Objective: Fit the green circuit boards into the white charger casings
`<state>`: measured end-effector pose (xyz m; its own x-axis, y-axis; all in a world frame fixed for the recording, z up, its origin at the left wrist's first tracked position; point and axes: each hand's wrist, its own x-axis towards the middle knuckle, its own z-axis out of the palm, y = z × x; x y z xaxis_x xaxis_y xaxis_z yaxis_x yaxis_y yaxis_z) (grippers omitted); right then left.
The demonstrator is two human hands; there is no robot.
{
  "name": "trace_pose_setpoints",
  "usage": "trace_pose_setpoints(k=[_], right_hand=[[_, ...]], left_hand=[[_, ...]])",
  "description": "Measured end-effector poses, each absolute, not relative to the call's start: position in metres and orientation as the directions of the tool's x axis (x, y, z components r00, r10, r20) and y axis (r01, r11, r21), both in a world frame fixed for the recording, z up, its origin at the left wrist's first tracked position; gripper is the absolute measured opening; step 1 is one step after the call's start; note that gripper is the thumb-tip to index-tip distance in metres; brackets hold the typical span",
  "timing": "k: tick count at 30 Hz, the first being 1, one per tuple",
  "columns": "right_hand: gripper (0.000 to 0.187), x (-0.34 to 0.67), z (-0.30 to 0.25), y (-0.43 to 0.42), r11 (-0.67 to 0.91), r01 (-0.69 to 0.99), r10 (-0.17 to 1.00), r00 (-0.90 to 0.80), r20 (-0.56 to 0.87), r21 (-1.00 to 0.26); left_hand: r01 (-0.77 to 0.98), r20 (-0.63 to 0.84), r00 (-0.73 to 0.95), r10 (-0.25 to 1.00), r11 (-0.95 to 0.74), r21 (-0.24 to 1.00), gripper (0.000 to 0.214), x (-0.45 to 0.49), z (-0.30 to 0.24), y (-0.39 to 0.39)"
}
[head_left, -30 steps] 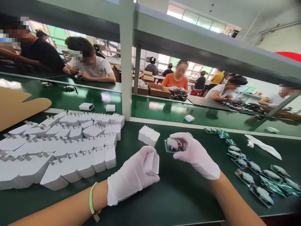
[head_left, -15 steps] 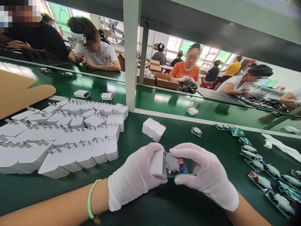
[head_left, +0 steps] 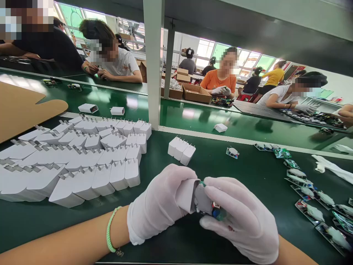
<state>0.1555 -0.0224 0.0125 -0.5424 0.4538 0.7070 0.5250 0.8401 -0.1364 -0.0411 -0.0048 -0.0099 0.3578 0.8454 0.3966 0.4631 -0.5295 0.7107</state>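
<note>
My left hand (head_left: 157, 204) is closed around a white charger casing (head_left: 185, 195); my right fingers (head_left: 228, 195) pinch a circuit board (head_left: 212, 208) against the casing's open end.

The camera is worn on the person's head and looks forward and down from just above the near table (head_left: 234, 173). The left hand (head_left: 160, 206) at 6 o'clock and the right hand (head_left: 239, 221) at 5 o'clock are the closest things to the lens. The view faces across a second table (head_left: 193, 117), past a pale upright post (head_left: 152, 62) at 12 o'clock. A co-worker in a white shirt (head_left: 116, 62) sits at 11 o'clock, and one in an orange shirt (head_left: 219, 82) at 1 o'clock. Distant windows (head_left: 205, 48) lie at 1 o'clock. The frame is tilted, with the table's far edge sloping down toward 3 o'clock.
</note>
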Motion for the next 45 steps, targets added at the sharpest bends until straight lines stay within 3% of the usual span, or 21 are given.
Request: trace_pose_setpoints(k=[5, 12, 17, 22, 27, 32, 38, 45], right_hand=[[0.045, 0.157, 0.016, -0.023, 0.854, 0.511, 0.419, -0.565, 0.711, -0.098], [0.035, 0.151, 0.009, -0.029, 0.784, 0.551, 0.551, -0.408, 0.729, -0.284], [0.04, 0.152, 0.01, -0.023, 0.83, 0.522, 0.475, -0.478, 0.739, -0.196], [0.032, 0.153, 0.018, -0.019, 0.86, 0.497, 0.424, -0.571, 0.702, -0.115], [0.038, 0.153, 0.019, -0.024, 0.87, 0.489, 0.376, -0.566, 0.734, -0.069], [0.026, 0.156, 0.017, -0.028, 0.881, 0.474, 0.31, -0.57, 0.761, -0.004], [0.038, 0.158, 0.018, -0.028, 0.852, 0.45, 0.487, -0.495, 0.72, -0.267], [0.027, 0.164, 0.021, -0.025, 0.784, 0.399, 0.615, -0.387, 0.687, -0.476]], left_hand=[[0.461, 0.395, 0.402, 0.826, -0.556, 0.692, 0.025, -0.043, -0.005, -0.003], [0.52, 0.374, 0.425, 0.824, -0.561, 0.644, 0.025, -0.045, 0.006, -0.003], [0.52, 0.424, 0.425, 0.8, -0.599, 0.609, 0.024, -0.046, 0.007, -0.003], [0.434, 0.342, 0.42, 0.84, -0.518, 0.737, 0.03, -0.046, 0.006, -0.003], [0.356, 0.234, 0.469, 0.852, -0.425, 0.832, 0.039, -0.046, 0.008, -0.005], [0.253, 0.237, 0.544, 0.805, -0.427, 0.868, 0.043, -0.047, 0.013, -0.005], [0.285, 0.29, 0.524, 0.801, -0.485, 0.827, 0.046, -0.047, 0.014, -0.005], [0.381, 0.264, 0.508, 0.82, -0.488, 0.785, 0.049, -0.05, 0.013, -0.004]])
